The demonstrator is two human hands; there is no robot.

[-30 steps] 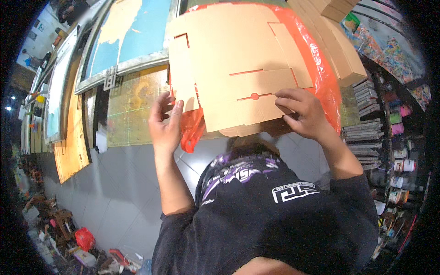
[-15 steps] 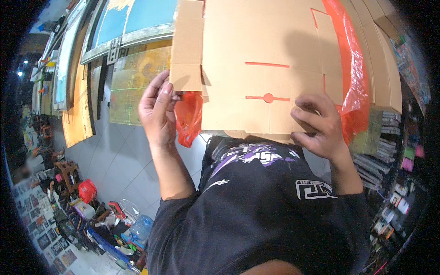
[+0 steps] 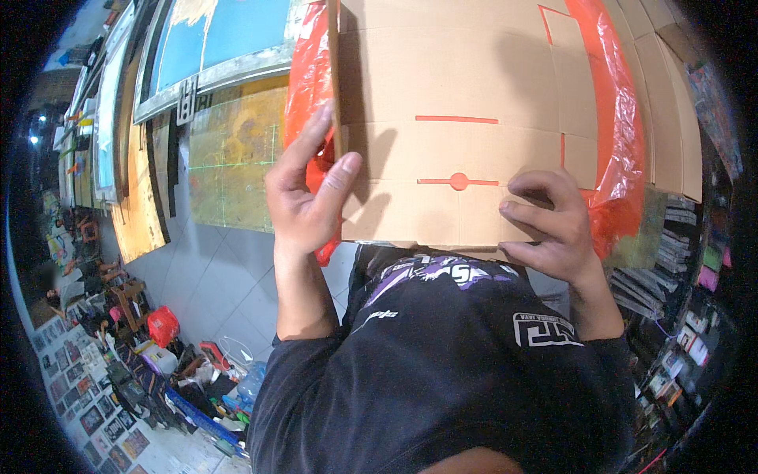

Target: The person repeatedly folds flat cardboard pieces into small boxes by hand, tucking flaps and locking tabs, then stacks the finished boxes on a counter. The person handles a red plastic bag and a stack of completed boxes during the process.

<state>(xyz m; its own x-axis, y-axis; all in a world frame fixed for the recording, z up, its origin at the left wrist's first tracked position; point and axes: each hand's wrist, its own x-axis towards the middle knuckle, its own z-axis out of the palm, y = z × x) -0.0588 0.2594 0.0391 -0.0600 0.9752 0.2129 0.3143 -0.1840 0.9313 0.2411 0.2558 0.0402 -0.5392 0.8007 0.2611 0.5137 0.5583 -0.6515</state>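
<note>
The flat cardboard sheet (image 3: 466, 118) has come nearer; the left hand (image 3: 304, 201) now pinches its edge.

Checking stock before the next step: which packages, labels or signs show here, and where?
Flat cardboard box blank: held in left hand and right hand, tan with orange lines.
Orange plastic wrap: behind it.
Stacked packets: right shelves, multicoloured.
Framed pictures: lower-left floor.

Two hands hold a flat cardboard sheet against the chest

The left hand (image 3: 304, 201) pinches the left edge of the cardboard sheet (image 3: 466, 118), thumb on its face; the right hand (image 3: 553, 225) curls over its lower right edge; an orange plastic bag (image 3: 620, 134) lies behind the sheet; the sheet's lower edge meets a black shirt (image 3: 442, 355).
</note>
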